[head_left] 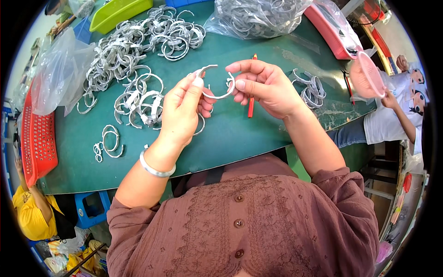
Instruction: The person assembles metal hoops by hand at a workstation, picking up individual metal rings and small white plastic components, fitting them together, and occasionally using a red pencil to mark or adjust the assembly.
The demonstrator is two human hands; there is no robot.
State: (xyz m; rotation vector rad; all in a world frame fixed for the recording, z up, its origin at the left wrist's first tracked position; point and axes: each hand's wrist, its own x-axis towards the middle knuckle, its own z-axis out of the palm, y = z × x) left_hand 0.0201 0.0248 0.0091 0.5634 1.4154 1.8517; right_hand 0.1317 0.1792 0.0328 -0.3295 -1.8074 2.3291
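Observation:
A silvery open cuff bangle (220,96) is held up over the table between my two hands, its gap at the top. My left hand (181,107) pinches its left side between thumb and fingers. On the opposite side my right hand (265,87) grips the end with thumb and fingertips, the index finger raised near the gap. Part of another ring shows below my left fingers; whether it is held or lies on the table I cannot tell. Under my right hand lies a red pencil-like tool (251,107), partly covered. A silvery bangle (157,171) circles my left wrist.
Left of my hands spreads a heap of grey bangles (117,53); several more (313,90) lie right. A bag of bangles (258,18) stands at the back. Red basket (39,138), green tray (120,14) and pink basket (330,32) edge the table. A person holds a pink sieve-like bowl (366,76).

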